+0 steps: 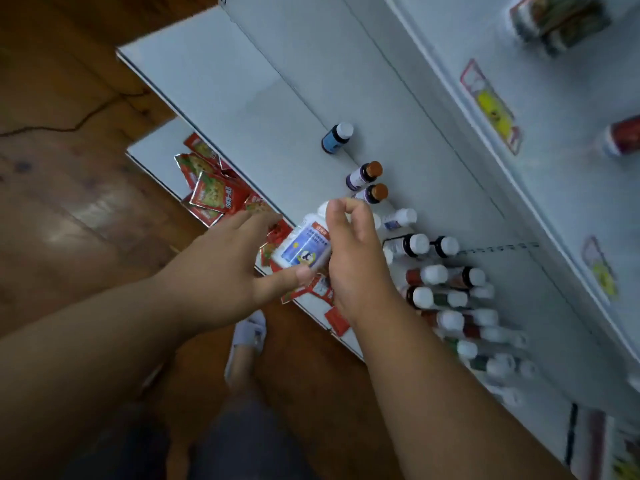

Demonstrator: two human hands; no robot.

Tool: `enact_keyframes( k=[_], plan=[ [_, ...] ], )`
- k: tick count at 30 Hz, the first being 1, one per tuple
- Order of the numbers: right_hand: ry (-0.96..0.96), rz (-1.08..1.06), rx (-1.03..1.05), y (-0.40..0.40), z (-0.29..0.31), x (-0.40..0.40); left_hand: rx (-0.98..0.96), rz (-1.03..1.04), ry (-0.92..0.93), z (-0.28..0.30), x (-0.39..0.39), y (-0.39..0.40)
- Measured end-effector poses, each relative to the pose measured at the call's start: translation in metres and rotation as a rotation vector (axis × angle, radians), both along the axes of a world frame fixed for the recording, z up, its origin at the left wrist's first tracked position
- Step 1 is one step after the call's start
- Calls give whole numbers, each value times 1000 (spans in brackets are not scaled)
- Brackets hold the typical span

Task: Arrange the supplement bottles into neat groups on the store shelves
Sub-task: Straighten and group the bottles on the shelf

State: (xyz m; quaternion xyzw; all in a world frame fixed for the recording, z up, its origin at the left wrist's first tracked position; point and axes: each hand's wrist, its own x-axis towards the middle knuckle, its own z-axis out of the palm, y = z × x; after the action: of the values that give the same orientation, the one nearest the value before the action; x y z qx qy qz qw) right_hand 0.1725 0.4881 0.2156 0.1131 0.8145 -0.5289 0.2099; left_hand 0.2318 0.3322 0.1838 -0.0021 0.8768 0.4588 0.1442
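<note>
A white supplement bottle [304,249] with a blue and orange label lies tilted between both hands, above the front edge of the white middle shelf [263,109]. My left hand [228,261] grips it, thumb under its base and fingers behind it. My right hand [353,258] lies against its right side, with curled fingertips pinching at its white cap end. Farther back on the shelf stand a blue-labelled bottle [336,137] alone, two purple bottles with brown caps [367,183], a small white bottle [400,219] and a dense group of several white-capped bottles [450,306].
Red sachets [214,192] lie heaped on the lower shelf under my hands. The upper shelf edge carries price labels [491,109], with a red bottle [623,135] above it. Wooden floor and a cable [69,128] are at left; a white shoe [247,336] is below.
</note>
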Motion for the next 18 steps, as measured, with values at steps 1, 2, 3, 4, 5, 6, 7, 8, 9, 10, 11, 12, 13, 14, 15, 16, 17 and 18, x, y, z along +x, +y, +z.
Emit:
enact_keyframes(
  k=[1, 2, 3, 4, 5, 6, 7, 8, 9, 10, 11, 12, 13, 14, 15, 16, 17, 18],
  plan=[
    [24, -16, -32, -9, 22, 14, 1, -25, 0, 22, 13, -8],
    [51, -46, -73, -16, 43, 27, -7, -51, 8, 45, 24, -16],
    [73, -83, -118, -22, 63, 38, -17, -82, 21, 65, 33, -22],
    [89, -114, -170, -25, 80, 49, -31, -116, 38, 84, 41, -27],
    [93, -140, -220, -27, 96, 60, -44, -144, 54, 101, 47, -30],
    [94, -166, -266, -27, 110, 71, -53, -169, 68, 117, 53, -32],
    [98, -199, -301, -26, 125, 81, -58, -196, 83, 132, 58, -31],
    [113, -233, -324, -23, 138, 90, -57, -224, 102, 145, 62, -29],
    [137, -268, -342, -18, 150, 98, -59, -251, 121, 156, 65, -24],
    [162, -302, -360, -11, 160, 106, -67, -279, 141, 167, 68, -18],
    [187, -332, -381, -2, 170, 113, -78, -306, 162, 176, 70, -9],
    [217, -354, -397, 9, 180, 120, -87, -335, 186, 185, 72, 2],
    [245, -368, -403, 22, 188, 126, -92, -364, 211, 193, 73, 15],
    [273, -383, -408, 37, 196, 133, -97, -395, 234, 201, 75, 30],
    [307, -409, -421, 54, 204, 140, -105, -431, 253, 208, 75, 47],
    [341, -444, -442, 74, 210, 146, -109, -466, 270, 214, 76, 66],
    [373, -480, -469, 94, 216, 153, -104, -496, 288, 219, 76, 86],
    [400, -512, -483, 117, 223, 161, -94, -526, 313, 225, 77, 110]
  ],
)
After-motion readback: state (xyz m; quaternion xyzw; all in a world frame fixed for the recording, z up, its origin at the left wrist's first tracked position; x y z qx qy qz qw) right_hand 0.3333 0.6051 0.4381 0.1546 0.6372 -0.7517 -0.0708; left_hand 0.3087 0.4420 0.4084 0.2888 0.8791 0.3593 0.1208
